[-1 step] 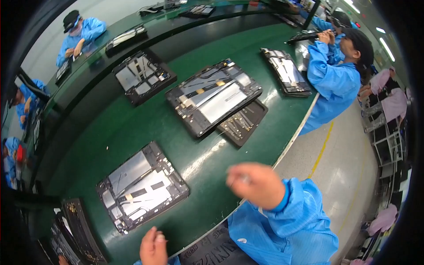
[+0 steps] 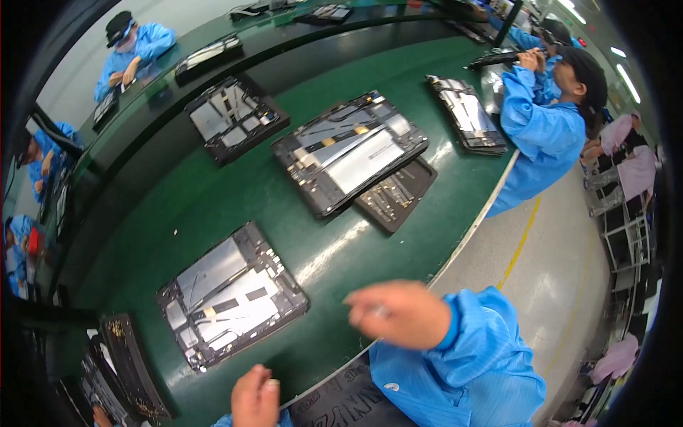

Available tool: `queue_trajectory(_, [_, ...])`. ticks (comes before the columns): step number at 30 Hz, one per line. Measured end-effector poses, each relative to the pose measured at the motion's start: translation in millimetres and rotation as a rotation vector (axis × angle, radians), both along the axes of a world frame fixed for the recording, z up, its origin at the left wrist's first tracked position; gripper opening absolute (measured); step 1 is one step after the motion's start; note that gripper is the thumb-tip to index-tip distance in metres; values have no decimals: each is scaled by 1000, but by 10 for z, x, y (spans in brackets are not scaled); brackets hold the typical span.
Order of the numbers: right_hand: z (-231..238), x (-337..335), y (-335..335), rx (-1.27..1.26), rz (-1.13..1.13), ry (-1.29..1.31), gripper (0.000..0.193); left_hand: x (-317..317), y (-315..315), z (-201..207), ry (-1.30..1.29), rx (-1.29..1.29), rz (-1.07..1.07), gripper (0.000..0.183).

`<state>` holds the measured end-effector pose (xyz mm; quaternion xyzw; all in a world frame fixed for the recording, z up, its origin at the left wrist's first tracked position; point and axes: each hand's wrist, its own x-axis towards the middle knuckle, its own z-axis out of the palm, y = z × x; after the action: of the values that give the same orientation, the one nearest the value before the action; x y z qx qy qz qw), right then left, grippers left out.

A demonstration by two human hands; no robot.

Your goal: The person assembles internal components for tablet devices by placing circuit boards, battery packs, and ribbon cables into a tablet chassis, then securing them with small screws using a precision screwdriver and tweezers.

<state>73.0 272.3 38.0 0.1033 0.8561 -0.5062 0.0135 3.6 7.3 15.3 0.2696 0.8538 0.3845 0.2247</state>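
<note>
the near tablet [image 2: 231, 299], its inner parts showing, lies flat on the green counter [image 2: 334, 313], close to the near edge and towards the left end of what shows. neither hand touches it. the left hand [image 2: 256, 398] is at the near edge, just below the tablet, its thumb and fingers drawn close together; whether anything is between them cannot be told. the right hand [image 2: 398, 313] is over the near edge to the tablet's right, fingers curled and blurred; a pale spot shows at the fingertips, but whether it is a small part or a nail cannot be told.

to work on this tablet well, fingers should probably go to the dark frame and keep off the thin cables and silvery cells, which look easy to snag or dent. the left hand seems well placed to steady the near side, with the right hand free for fine work.

farther along the counter, the middle tablet [image 2: 348, 153] partly covers a dark tray [image 2: 398, 196] of small parts, so that tray is awkward to reach. the far tablet [image 2: 231, 117] lies by the far side, and the right tablet [image 2: 466, 114] sits near a co-worker [image 2: 541, 135] at the near edge. a stack [image 2: 135, 363] crowds the left end, limiting room there. a pale scrap [image 2: 176, 233] lies beyond the near tablet.
</note>
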Motion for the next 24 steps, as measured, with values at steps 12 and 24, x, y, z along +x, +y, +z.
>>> queue_trajectory(12, [-484, -599, -668, -845, -338, -245, 46, -257, 388, -392, 589, -3, 28, 14])
queue_trajectory(24, [-851, -839, -879, -335, -335, 595, 27, -459, 518, -389, 639, -106, 48, 10])
